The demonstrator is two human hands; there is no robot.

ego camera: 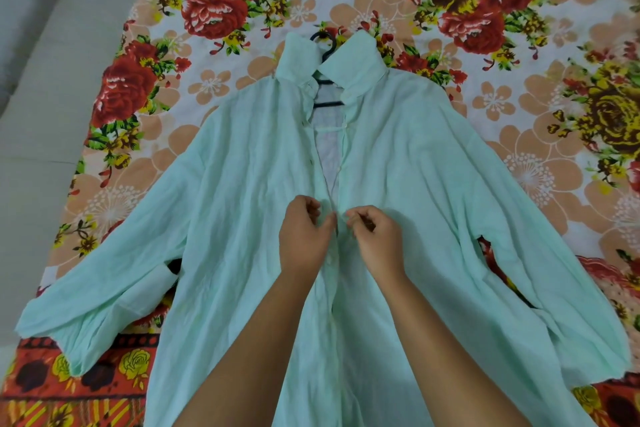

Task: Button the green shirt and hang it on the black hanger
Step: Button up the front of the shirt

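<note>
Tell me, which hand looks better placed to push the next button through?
Probably the right hand: it pinches what seems to be the button-side edge of the green shirt, while the left hand pinches the buttonhole edge right beside it.

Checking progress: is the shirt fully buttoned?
No: the shirt gapes open above where the left hand and right hand pinch its edges.

The bare left forearm [256, 350] and right forearm [446, 350] stretch out over the green shirt [242, 218], angling in toward its front opening. There the left hand [306, 236] and right hand [375, 239] sit knuckles up, fingers curled, each pinching one front edge of the shirt, fingertips almost meeting.
</note>
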